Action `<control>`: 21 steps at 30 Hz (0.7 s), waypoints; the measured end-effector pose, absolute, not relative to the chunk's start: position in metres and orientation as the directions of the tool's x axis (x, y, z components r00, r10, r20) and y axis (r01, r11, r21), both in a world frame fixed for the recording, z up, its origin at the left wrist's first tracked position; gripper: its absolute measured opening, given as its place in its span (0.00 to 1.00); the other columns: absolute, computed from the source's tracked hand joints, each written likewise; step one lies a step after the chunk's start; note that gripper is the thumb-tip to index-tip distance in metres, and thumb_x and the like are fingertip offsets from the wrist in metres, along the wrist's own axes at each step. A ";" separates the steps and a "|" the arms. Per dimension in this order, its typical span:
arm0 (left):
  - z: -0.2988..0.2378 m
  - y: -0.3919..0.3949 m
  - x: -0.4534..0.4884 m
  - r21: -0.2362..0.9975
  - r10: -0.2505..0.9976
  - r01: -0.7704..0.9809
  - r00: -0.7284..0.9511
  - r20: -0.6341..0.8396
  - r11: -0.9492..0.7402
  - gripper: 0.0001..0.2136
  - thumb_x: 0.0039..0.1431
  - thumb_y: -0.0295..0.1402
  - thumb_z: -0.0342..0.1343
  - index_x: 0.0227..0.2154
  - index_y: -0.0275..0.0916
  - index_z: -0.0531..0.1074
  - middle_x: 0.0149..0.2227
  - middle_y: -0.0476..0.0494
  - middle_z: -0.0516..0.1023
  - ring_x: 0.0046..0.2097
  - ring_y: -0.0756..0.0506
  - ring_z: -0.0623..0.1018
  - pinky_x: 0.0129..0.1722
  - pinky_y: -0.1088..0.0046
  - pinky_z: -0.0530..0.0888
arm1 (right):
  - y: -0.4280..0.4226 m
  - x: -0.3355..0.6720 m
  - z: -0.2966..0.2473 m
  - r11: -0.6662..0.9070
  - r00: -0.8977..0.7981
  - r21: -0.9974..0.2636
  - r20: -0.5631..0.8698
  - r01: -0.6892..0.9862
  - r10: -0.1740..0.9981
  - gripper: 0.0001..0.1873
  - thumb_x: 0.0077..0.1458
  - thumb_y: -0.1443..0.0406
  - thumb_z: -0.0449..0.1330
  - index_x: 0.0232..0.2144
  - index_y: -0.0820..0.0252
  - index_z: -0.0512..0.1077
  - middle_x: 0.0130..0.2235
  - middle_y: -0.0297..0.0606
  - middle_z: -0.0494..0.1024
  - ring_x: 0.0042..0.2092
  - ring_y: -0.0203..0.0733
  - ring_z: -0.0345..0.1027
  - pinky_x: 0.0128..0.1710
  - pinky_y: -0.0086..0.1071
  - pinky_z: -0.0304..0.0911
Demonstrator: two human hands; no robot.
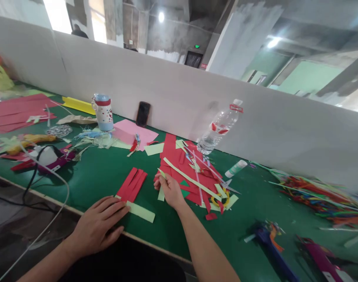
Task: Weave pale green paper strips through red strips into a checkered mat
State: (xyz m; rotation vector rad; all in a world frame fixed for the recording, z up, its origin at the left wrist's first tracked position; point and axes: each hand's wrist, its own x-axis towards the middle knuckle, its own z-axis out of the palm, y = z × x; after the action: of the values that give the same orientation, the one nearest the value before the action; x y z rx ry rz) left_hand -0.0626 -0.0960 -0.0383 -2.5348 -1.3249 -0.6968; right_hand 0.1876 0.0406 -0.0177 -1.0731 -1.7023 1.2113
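My left hand [104, 219] lies flat near the table's front edge, its fingertips pressing on a pale green paper strip [141, 212]. Just beyond those fingertips is a red paper piece [133, 183] cut into parallel bands, its lower end partly covered by the hand. To the right, my right hand [169, 190] pinches a small pale green paper strip [161, 173] between thumb and fingers, slightly above the table. Beside that hand lies a heap of red paper [177, 156] with pale green strips on it.
Scissors [222, 199] with yellow handles and a glue stick [236, 168] lie right of the heap. A clear bottle [218, 127], a phone [143, 114] and a cup [104, 113] stand by the partition. Glue guns [57, 160] [321, 258] lie at both sides, cables at left.
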 end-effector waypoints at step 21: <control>0.019 -0.032 -0.054 0.957 0.997 0.285 0.064 0.038 -0.055 0.24 0.68 0.50 0.41 0.44 0.35 0.73 0.27 0.48 0.77 0.28 0.48 0.76 0.29 0.73 0.73 | 0.039 0.141 0.023 0.736 -0.673 -0.169 0.313 0.655 0.671 0.18 0.62 0.74 0.50 0.49 0.64 0.74 0.36 0.47 0.80 0.38 0.47 0.73 0.40 0.36 0.63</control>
State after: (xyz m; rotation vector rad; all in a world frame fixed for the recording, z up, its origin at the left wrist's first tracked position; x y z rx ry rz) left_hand -0.0535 -0.0315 0.0187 -2.6319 -2.4000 -1.8603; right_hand 0.1415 0.0387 0.0232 -1.0248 -2.5840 0.0600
